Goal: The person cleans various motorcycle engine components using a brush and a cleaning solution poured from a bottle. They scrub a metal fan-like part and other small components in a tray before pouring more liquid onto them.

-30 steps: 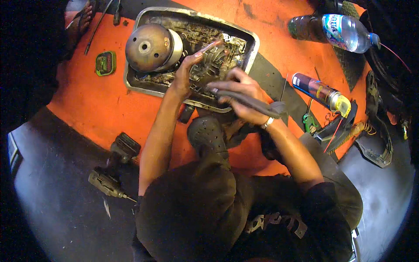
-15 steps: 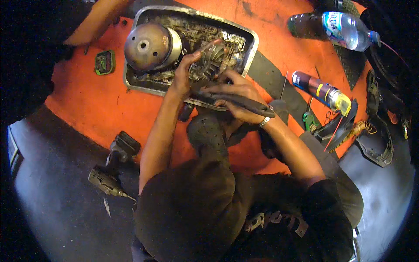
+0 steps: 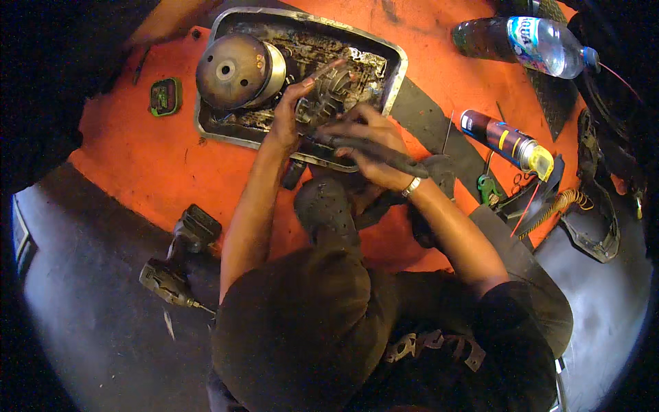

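Observation:
My left hand grips a greasy, toothed metal gear over a shallow metal tray. Its index finger stretches along the gear's side. In my right hand is a dark long-handled brush, slanting across the palm. The brush's working end lies by the gear's lower edge and is too dark and blurred to make out. A round, bell-shaped metal clutch housing with small holes rests in the left part of the tray. Dirty, oily residue covers the tray's bottom.
A cordless driver lies left of my knee. On the orange floor are a small green-rimmed container, a spray can, a plastic bottle and a coiled hose. Another person's arm shows at the upper left.
My right hand and the brush have shifted slightly, with the handle's end moving a little left and up. The other person's arm has drawn partly out of view. My left hand keeps the gear.

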Tool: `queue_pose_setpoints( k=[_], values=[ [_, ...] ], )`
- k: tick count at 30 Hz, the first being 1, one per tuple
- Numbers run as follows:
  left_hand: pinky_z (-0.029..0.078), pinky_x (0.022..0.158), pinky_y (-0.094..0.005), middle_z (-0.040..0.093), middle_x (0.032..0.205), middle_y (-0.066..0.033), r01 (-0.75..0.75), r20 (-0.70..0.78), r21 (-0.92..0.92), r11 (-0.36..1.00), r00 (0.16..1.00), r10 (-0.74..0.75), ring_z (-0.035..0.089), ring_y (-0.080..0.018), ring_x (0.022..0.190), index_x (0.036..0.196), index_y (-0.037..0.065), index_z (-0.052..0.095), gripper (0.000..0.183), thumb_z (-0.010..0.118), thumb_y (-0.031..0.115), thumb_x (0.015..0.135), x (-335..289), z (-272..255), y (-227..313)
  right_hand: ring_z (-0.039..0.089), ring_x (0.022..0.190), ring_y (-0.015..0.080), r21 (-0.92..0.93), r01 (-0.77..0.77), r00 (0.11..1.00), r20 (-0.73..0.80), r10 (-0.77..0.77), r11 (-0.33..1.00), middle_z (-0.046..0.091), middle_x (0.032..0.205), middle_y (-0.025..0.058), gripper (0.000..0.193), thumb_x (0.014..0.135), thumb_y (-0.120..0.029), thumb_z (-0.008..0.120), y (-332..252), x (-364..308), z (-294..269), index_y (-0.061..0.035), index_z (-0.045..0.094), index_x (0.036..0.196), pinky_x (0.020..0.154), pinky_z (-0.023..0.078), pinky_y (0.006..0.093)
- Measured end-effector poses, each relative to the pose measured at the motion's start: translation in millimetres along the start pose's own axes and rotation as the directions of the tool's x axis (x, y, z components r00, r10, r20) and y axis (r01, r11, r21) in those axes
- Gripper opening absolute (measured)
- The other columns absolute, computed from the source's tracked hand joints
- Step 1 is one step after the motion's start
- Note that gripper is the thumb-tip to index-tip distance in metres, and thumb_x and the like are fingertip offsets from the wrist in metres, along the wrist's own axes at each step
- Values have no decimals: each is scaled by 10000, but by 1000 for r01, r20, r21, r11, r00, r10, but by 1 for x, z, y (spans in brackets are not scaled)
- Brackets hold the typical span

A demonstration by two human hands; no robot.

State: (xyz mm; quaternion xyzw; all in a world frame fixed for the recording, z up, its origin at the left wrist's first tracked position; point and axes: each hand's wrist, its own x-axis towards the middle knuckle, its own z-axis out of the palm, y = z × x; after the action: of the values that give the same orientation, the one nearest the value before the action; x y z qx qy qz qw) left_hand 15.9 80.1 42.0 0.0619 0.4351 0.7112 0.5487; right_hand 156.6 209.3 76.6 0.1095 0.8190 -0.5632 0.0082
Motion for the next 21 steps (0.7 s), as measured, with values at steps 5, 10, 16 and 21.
queue_pose_setpoints(
  k=[5,10,16,21],
  values=[
    [385,1099,-358,526,1442,-127,-27,49,-66,997,998,31,528,-229,1278,1472,-16,422,688,424,366,900,6,-10,-7,631,917,325,-111,-212,972,-131,197,971,589,986,126,368,774,-124,755,5,0,0,-161,728,1140,829,532,394],
    [360,1121,-369,491,1471,-152,-35,109,52,998,994,29,504,-244,1311,1486,-15,397,753,461,412,869,8,-12,-11,638,868,323,-39,178,981,85,-174,983,587,986,144,405,762,-64,719,2,-1,5,-160,717,1155,771,540,407],
    [475,1000,-339,485,1469,-171,-24,73,-100,995,997,31,548,-241,1271,1504,-21,348,800,491,419,852,-4,-17,12,641,866,297,-177,-48,967,-255,1,983,644,952,140,311,817,-105,735,13,1,-25,-113,733,1128,766,532,374],
    [407,1086,-378,465,1481,-182,-107,43,6,994,993,107,523,-256,1296,1489,-32,369,792,505,398,839,-5,-9,17,667,991,228,121,-158,926,-326,189,980,695,1113,147,275,931,-216,670,-3,-1,-11,-64,702,1158,842,530,346]
  ],
)
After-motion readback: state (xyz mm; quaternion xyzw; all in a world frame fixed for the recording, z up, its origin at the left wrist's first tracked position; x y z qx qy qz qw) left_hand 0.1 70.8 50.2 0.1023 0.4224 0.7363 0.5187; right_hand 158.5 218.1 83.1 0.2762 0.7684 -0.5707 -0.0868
